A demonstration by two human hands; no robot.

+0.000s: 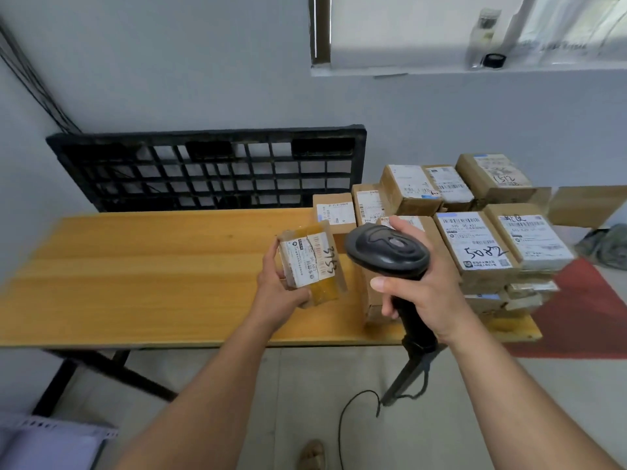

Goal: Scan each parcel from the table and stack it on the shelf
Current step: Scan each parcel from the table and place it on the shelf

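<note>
My left hand point(276, 286) grips a small taped cardboard parcel point(314, 262) above the wooden table point(135, 276), its white label with handwritten digits facing me. My right hand point(424, 283) holds a black handheld barcode scanner point(386, 252) by its handle, the scanner head just right of the parcel and close to it. Several more labelled parcels point(475, 242) are piled on the right end of the table, one marked 5082. No shelf is in view.
A black plastic pallet point(210, 171) leans against the wall behind the table. The scanner's cable point(349, 415) trails to the floor. A red mat point(583, 310) lies right of the table. A windowsill with a bottle point(481, 39) is up right.
</note>
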